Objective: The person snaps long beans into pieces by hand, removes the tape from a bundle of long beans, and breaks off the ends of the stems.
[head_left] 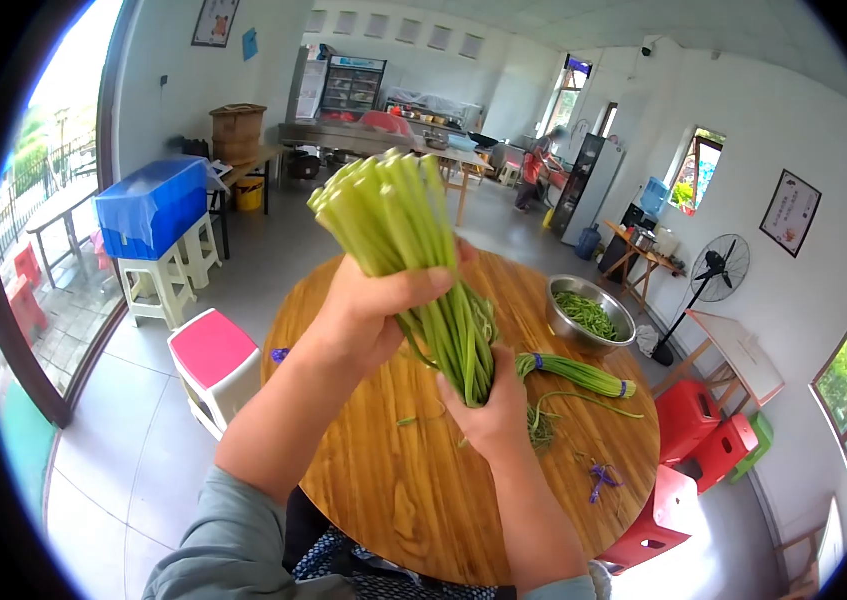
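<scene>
metal bowl (pixel 607 345) | holds short green pieces (pixel 585 315) | left grip (pixel 383 300), right grip (pixel 493 408): clasping 1 stalk bundle (pixel 388 215)

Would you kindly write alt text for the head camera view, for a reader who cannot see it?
A person's left hand and right hand grip a thick bundle of green stalks over a round wooden table. On it are a metal bowl of short green pieces and a second, banded bundle.

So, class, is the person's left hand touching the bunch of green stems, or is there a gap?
Touching: the head view shows the left hand gripping the bunch of green stems, thumb pressed across it.
</scene>
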A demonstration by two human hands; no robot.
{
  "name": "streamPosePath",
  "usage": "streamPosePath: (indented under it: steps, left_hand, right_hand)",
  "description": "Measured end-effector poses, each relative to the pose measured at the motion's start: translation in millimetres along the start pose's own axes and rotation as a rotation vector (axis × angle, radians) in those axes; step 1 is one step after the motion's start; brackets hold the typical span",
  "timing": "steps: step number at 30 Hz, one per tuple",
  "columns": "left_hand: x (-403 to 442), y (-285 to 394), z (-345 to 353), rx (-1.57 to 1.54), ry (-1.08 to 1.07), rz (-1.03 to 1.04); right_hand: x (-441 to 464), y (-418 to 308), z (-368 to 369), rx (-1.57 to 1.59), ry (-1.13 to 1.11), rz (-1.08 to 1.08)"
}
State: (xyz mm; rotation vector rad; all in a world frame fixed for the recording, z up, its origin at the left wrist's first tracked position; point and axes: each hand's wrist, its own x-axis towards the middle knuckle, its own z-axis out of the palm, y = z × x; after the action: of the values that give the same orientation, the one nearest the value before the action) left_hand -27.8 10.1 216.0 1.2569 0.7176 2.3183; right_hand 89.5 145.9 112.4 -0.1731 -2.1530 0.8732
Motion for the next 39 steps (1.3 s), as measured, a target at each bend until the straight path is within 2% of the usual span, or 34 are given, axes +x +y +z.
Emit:
streamPosePath:
  steps: [2, 3, 4, 5, 6, 8, 10, 12, 13, 14, 16, 17, 18, 19, 21, 24, 26, 29, 30, 31, 33, 39]
  left_hand:
    - [6, -11, 4, -0.015, -0.001, -0.027]
    - [12, -29, 4, 0.025, -0.071, 0.002]
    - [17, -43, 1, 0.080, -0.138, 0.033]
    - [13, -51, -5, 0.148, -0.133, -0.058]
    - [7, -61, -10, 0.142, -0.146, -0.061]
    - [-8, -85, -18, 0.138, -0.192, -0.230]
    - [-20, -107, -29, 0.220, -0.325, -0.386]
    - [-32, -124, -25, 0.295, -0.277, -0.369]
    - [-29, -128, -24, 0.150, -0.179, -0.467]
    - [-27, -128, -22, 0.007, -0.082, -0.557]
    - [-27, -129, -22, -0.047, 0.005, -0.556]
    - [-27, -135, -28, -0.187, 0.055, -0.550]
    - [-26, -138, -31, -0.328, 0.105, -0.539]
    - [-25, -128, -23, -0.327, 0.201, -0.484]
    - [-16, -125, -27, -0.391, 0.250, -0.434]
    - [-2, -110, -24, -0.453, 0.296, -0.361]
    - [5, -107, -23, -0.604, 0.298, -0.263]
    - [10, -100, -14, -0.648, 0.242, -0.206]
    - [10, -99, -12, -0.689, 0.208, -0.184]
    - [10, -101, -14, -0.708, 0.110, -0.155]
    - [5, -96, -2, -0.657, 0.102, -0.113]
    - [1, -113, -20, -0.601, 0.224, -0.108]
  right_hand:
    - [1, 8, -3, -0.013, 0.082, -0.018]
    - [1, 8, -9, -0.042, 0.088, -0.014]
    - [4, 6, -9, 0.060, 0.113, 0.045]
    - [6, 5, -10, 0.165, 0.142, 0.104]
    - [8, 7, -10, 0.158, 0.156, 0.105]
    - [11, 14, -10, 0.375, 0.111, 0.252]
    - [10, 14, -10, 0.326, 0.116, 0.232]
    - [10, 6, -12, -0.051, 0.014, 0.239]
    - [12, 3, -15, -0.053, -0.102, 0.245]
    - [8, 8, -15, -0.050, -0.112, 0.255]
    - [2, 23, -19, -0.188, -0.133, -0.118]
    - [-2, 18, -27, -0.017, -0.187, -0.057]
    - [-6, 16, -36, -0.018, -0.188, -0.057]
    - [-10, 14, -45, 0.026, -0.161, 0.022]
    - [-19, 25, -58, 0.201, -0.077, 0.134]
    - [-27, 39, -71, 0.161, -0.150, 0.119]
    - [-22, 14, -70, 0.074, -0.139, 0.056]
    - [-10, -1, -60, -0.208, -0.085, -0.123]
    - [-6, -6, -59, -0.207, -0.081, -0.132]
    - [-2, -11, -59, -0.191, -0.112, -0.061]
    - [7, -10, -58, -0.174, -0.136, 0.005]
    - [10, 11, -45, -0.112, -0.090, 0.026]
